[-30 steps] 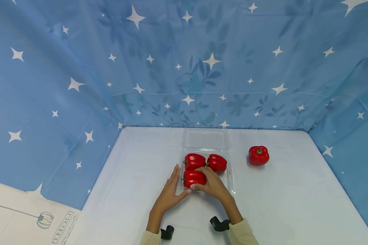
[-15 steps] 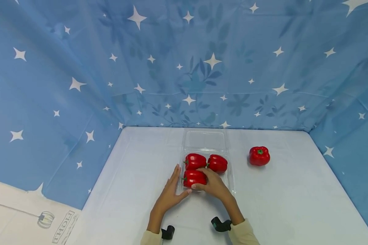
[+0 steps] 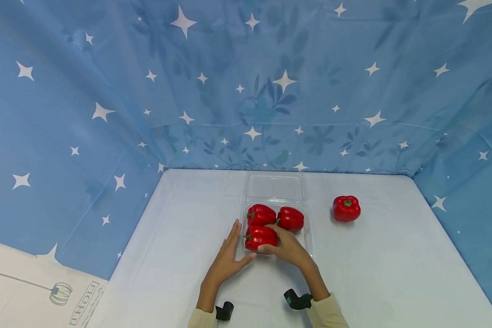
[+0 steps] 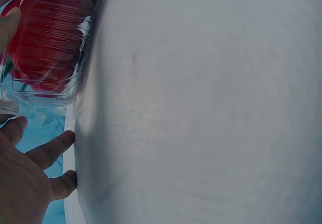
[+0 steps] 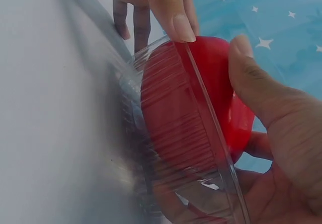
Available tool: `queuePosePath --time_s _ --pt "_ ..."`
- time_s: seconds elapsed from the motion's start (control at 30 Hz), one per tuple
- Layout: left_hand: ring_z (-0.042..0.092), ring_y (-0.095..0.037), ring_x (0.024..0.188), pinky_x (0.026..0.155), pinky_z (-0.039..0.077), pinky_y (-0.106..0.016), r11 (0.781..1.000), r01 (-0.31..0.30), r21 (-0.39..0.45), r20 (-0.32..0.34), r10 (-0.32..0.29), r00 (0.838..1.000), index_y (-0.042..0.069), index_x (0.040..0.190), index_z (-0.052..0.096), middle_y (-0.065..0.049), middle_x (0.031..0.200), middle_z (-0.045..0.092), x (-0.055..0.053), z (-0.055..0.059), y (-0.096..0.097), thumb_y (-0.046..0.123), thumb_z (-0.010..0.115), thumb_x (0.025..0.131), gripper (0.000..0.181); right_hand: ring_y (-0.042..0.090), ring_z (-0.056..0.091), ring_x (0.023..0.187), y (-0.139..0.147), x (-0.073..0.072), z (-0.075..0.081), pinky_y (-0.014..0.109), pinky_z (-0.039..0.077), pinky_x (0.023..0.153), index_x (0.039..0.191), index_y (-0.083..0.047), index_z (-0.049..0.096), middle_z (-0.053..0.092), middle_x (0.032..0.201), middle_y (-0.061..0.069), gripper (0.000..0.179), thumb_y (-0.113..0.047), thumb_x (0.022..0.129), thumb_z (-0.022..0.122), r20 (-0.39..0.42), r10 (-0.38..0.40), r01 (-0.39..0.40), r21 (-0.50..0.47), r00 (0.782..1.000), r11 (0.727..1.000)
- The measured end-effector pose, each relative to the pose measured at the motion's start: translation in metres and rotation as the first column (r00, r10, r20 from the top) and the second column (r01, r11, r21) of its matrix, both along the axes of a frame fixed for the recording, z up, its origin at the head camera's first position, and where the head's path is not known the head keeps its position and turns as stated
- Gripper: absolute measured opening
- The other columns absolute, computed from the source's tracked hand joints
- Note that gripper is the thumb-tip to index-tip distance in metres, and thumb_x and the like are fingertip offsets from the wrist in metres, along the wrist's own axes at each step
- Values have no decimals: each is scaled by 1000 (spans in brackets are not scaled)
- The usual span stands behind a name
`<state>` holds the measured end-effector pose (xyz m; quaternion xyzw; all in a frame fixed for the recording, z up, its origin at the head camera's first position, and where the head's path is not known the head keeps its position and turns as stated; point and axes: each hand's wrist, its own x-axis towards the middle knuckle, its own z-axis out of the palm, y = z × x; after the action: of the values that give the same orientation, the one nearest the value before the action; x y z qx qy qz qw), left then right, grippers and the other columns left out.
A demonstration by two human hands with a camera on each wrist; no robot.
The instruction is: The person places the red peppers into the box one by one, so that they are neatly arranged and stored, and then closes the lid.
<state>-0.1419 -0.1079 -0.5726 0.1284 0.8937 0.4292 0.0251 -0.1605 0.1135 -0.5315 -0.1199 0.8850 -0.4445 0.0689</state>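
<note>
In the head view, a clear plastic clamshell box [image 3: 309,237] holds three red bell peppers. My right hand [image 3: 289,248] grips the front-left bell pepper [image 3: 259,238], thumb on its near side and fingers over its far side. In the right wrist view, this bell pepper [image 5: 214,68] sits partly above the box rim. My left hand [image 3: 226,260] lies along the box's left side with straight fingers, its thumb at the front rim. Behind the gripped one lie a back-left bell pepper [image 3: 262,214] and a back-right bell pepper [image 3: 290,219].
Another red bell pepper [image 3: 346,208] stands on the white table [image 3: 393,255] to the right of the box. The box's lid [image 3: 274,187] lies folded back toward the blue star-patterned curtain [image 3: 213,82].
My right hand has shifted slightly right and away from me with the front-left bell pepper. The back-left bell pepper has turned a little. My left hand stays in place.
</note>
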Motion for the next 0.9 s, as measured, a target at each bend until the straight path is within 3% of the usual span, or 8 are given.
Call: queuePosePath --time_s 0.27,0.5,0.9 --pt "20 -28 151 117 18 -65 1000 0 -9 10 1 1000 21 158 14 4 165 10 2 0 0 55 68 84 98 22 61 96 1 -2 -3 40 59 82 130 -5 61 65 126 15 57 -36 84 75 7 -44 45 -35 999 998" --pt "22 -30 150 115 19 -66 1000 0 -5 -14 0 1000 19 158 15 3 165 12 -1 1 0 56 67 84 98 24 62 100 -3 -5 -4 44 59 84 128 -6 62 66 126 14 54 -32 83 77 -43 -61 61 -19 997 998" --pt "20 -27 151 117 18 -64 1000 5 -27 6 -5 1000 21 158 12 5 166 9 -2 0 -2 59 66 84 99 34 60 121 -5 -4 -7 52 50 100 127 -6 62 64 129 14 54 -26 81 80 -76 -49 49 0 996 999"
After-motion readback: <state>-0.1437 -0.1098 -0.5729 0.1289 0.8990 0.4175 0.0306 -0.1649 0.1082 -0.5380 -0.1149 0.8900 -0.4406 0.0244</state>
